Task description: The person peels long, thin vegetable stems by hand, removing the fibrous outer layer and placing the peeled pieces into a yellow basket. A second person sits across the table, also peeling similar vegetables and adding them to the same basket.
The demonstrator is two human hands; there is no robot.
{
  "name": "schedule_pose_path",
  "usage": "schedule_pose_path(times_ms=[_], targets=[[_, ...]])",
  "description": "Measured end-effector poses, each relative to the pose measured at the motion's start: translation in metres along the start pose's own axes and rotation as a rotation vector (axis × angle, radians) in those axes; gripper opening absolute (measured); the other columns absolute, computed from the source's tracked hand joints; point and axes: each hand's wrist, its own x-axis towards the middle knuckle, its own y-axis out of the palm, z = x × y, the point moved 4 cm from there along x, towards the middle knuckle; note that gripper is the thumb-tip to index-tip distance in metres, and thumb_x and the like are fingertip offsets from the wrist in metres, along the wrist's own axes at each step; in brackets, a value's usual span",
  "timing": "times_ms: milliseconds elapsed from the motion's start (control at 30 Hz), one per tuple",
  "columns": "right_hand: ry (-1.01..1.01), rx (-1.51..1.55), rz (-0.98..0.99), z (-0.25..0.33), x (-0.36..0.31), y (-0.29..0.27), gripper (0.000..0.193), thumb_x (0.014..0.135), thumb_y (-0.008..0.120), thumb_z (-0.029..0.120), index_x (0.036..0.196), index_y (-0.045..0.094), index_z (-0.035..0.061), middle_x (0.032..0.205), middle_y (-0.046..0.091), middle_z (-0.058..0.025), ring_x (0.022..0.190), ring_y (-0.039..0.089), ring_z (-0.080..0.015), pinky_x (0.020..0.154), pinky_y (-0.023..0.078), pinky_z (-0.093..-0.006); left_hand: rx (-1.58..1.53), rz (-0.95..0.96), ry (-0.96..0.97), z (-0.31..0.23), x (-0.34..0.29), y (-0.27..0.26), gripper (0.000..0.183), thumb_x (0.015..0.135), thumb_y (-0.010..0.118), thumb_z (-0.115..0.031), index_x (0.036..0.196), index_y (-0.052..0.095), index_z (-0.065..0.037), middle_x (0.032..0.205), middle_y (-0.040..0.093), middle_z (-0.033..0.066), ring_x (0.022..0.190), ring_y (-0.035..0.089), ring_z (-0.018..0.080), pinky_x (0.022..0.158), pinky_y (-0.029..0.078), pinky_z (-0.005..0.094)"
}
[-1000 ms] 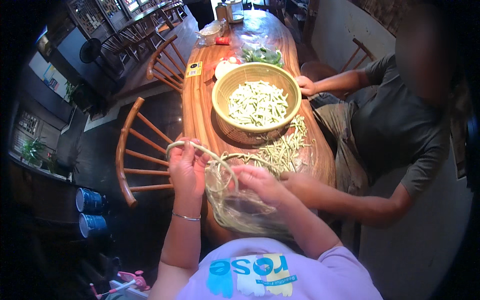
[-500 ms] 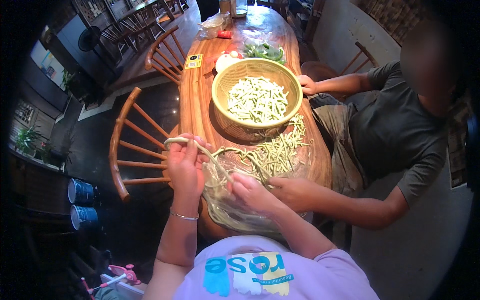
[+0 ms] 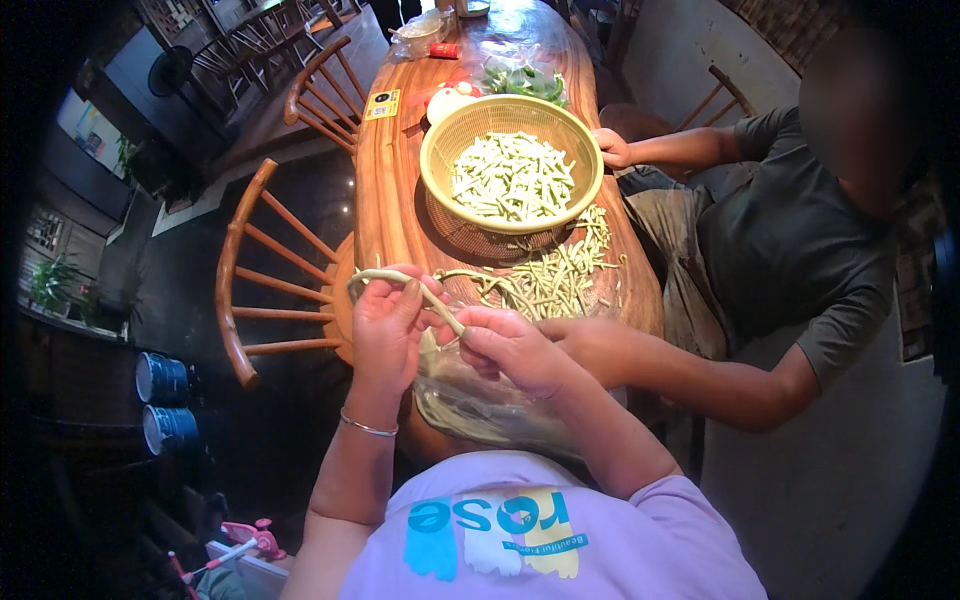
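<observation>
A long pale-green bean (image 3: 428,292) is stretched between my hands above the near end of the table. My left hand (image 3: 388,325) grips its looped end, fingers curled round it. The other end is pinched in the fingers of my right hand (image 3: 510,350). Below them lies a clear plastic bag (image 3: 480,412), its contents hard to make out. Cut bean pieces (image 3: 555,275) are heaped on the tabletop just beyond my hands. A large yellow basket (image 3: 432,190) past them holds many more cut pieces (image 3: 512,178).
A person in a dark shirt (image 3: 800,255) sits at the right, one hand (image 3: 612,148) by the basket rim, the other (image 3: 575,340) beside my right hand. Bagged green vegetables (image 3: 528,82) and a red can (image 3: 445,50) stand farther back. A wooden chair (image 3: 232,275) is at left.
My right hand has moved up along the bean, closer to my left hand. The view has shifted slightly, and the bean is still held at both ends.
</observation>
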Motion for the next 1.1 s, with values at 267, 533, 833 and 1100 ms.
schedule_pose_path(times_ms=[267, 533, 833, 1100], targets=[[-0.368, -0.944, -0.696, -0.073, 0.036, -0.074, 0.019, 0.077, 0.046, 0.016, 0.068, 0.050, -0.0001, 0.057, 0.047, -0.0106, 0.056, 0.047, -0.0198, 0.053, 0.038, -0.0337, 0.066, -0.042, 0.103, 0.007, -0.006, 0.004, 0.015, 0.087, 0.046, -0.012, 0.096, 0.048, 0.000, 0.079, 0.058, 0.0113, 0.069, 0.059, 0.0185, 0.057, 0.049, 0.0237], [0.087, 0.342, -0.093, -0.015, 0.021, -0.019, 0.013, 0.083, 0.046, 0.016, 0.086, 0.049, 0.0035, 0.062, 0.049, -0.0037, 0.050, 0.043, -0.0080, 0.044, 0.033, -0.0216, 0.042, -0.055, -0.082, 0.006, 0.001, -0.006, 0.015, 0.087, 0.046, -0.011, 0.095, 0.049, 0.002, 0.080, 0.058, 0.0122, 0.069, 0.059, 0.0183, 0.057, 0.049, 0.0234], [0.092, 0.032, 0.040, -0.021, 0.016, -0.004, 0.009, 0.083, 0.046, 0.013, 0.086, 0.052, 0.0074, 0.057, 0.041, 0.0032, 0.047, 0.035, -0.0036, 0.042, 0.027, -0.0172, 0.047, -0.031, -0.214, 0.012, 0.012, -0.020, 0.029, 0.082, 0.052, -0.003, 0.109, 0.047, 0.005, 0.085, 0.059, 0.0131, 0.076, 0.059, 0.0172, 0.059, 0.049, 0.0215], [-0.088, -0.303, -0.448, -0.058, 0.046, -0.040, 0.016, 0.077, 0.043, 0.014, 0.077, 0.055, 0.0028, 0.061, 0.051, -0.0061, 0.049, 0.046, -0.0196, 0.047, 0.037, -0.0323, 0.162, -0.123, -0.023, 0.013, 0.014, -0.027, 0.016, 0.085, 0.048, -0.004, 0.099, 0.050, 0.003, 0.082, 0.060, 0.0132, 0.071, 0.060, 0.0171, 0.057, 0.048, 0.0212]])
